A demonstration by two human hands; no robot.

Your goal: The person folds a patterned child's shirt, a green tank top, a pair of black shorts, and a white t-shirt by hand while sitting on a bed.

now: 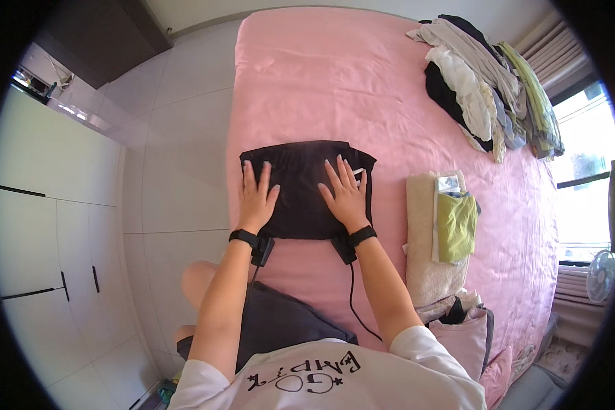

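A black folded garment (300, 189) lies flat on the pink bed sheet (307, 92) in front of me. My left hand (257, 197) rests palm down on its left side, fingers spread. On its right side my right hand (346, 192) also lies flat with the fingers apart. A small white mark shows on the cloth beside the right fingers. Neither hand grips the fabric. Each wrist wears a black strap with a small black device and a cable.
To the right, a folded beige fleece blanket (423, 241) carries a folded lime-green garment (457, 228). Loose clothes (471, 92) lie heaped at the far right corner. More folded clothes (461, 338) sit near my right elbow. White cabinets (51, 230) line the left, beyond the tiled floor (184, 169).
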